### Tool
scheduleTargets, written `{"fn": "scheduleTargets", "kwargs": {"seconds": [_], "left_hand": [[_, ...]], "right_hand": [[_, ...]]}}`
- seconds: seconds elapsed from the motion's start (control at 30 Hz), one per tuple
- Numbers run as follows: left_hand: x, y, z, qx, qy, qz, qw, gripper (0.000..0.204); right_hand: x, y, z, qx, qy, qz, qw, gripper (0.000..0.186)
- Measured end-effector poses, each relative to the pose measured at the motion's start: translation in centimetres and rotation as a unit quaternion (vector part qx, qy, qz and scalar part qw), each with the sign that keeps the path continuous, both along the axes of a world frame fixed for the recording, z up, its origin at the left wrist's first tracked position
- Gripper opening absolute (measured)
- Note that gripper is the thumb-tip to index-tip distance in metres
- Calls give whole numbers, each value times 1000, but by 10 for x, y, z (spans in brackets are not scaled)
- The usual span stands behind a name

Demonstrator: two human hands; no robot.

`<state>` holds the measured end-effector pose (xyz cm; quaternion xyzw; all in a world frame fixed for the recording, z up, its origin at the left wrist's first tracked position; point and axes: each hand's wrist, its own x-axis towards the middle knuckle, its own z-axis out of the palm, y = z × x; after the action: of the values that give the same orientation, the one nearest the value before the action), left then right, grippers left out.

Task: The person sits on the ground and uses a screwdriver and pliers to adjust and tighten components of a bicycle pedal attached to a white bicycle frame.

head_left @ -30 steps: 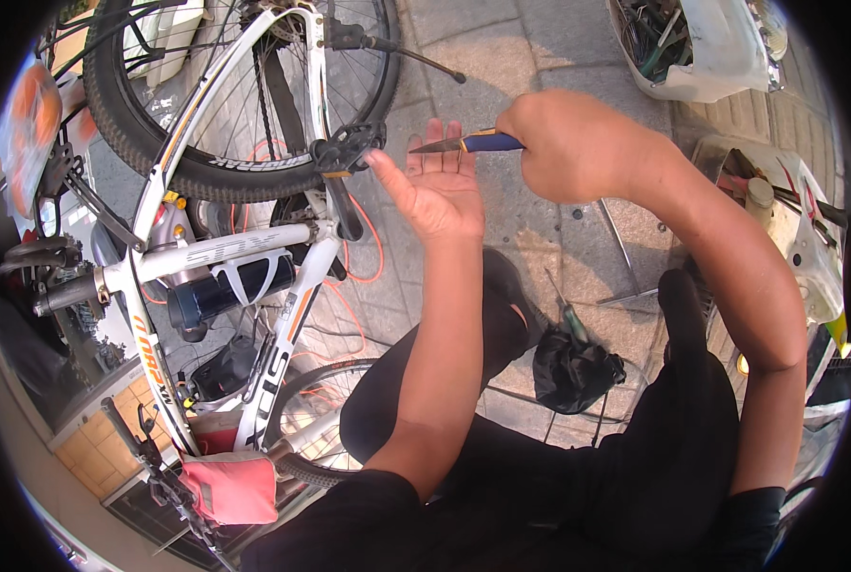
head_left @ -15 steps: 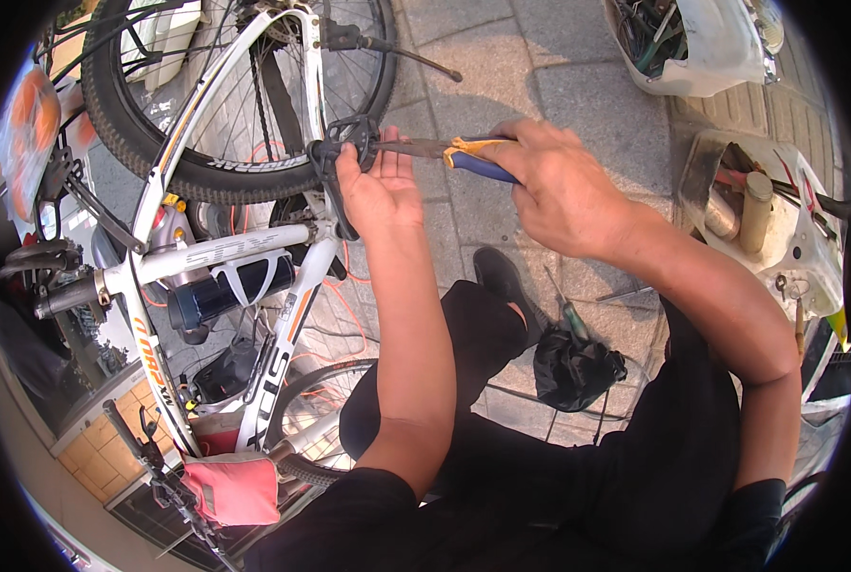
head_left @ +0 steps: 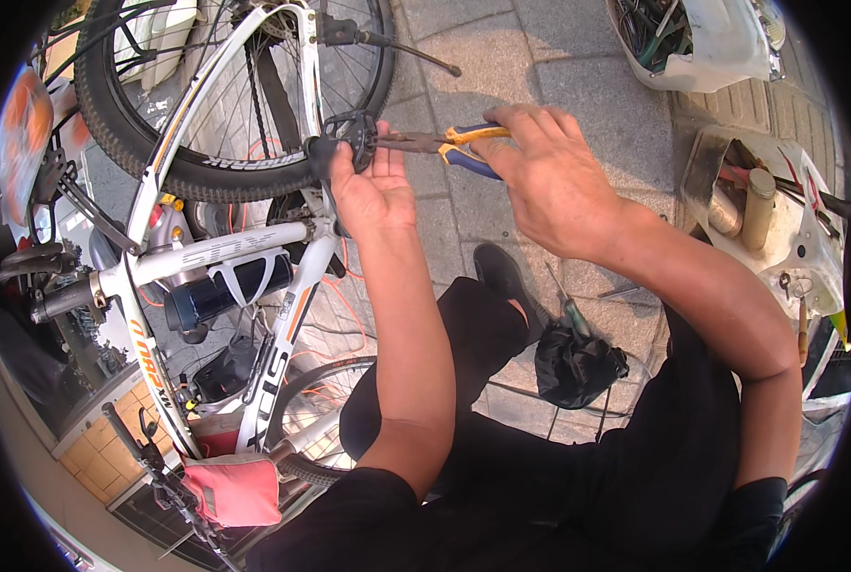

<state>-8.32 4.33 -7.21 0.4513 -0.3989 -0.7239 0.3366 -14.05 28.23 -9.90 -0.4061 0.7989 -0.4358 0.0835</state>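
My left hand (head_left: 380,195) has its palm turned up and is closed on a black bicycle pedal (head_left: 359,128), the thumb against its near side. The fingers reach behind it and are partly hidden. Yellow-and-blue-handled pliers (head_left: 456,153) are in my right hand (head_left: 561,186), their handles somewhat spread. The jaws point left, with their tips at the pedal's right side; whether they grip anything there is too small to tell. The pedal belongs to a white bicycle (head_left: 254,236) lying beside me on the left.
A knobby rear wheel (head_left: 206,186) is close beyond my left hand, with a kickstand (head_left: 416,59) sticking out from the bicycle. At right stand a cut white tool container (head_left: 697,76) and another holding cans (head_left: 721,153). A screwdriver (head_left: 568,310) and black bag (head_left: 578,367) lie near my shoe.
The pliers' handles have spread apart in my right hand, and its fingers have loosened. The pedal has turned in my left hand, which has shifted slightly left.
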Motion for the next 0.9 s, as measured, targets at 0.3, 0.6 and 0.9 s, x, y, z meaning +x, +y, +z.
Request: {"fn": "scheduleTargets", "kwargs": {"seconds": [0.3,0.6,0.9], "left_hand": [[-3,2,1,2,-3,2,1000,34],[-1,-1,1,25,9,-7,1000,33],[1,-2,4,30,29,1,999,33]], "right_hand": [[9,-6,-3,17,-6,-3,1000,45],[14,-7,-5,28,-34,21,999,59],[5,-5,-13,37,6,50,998,63]]}}
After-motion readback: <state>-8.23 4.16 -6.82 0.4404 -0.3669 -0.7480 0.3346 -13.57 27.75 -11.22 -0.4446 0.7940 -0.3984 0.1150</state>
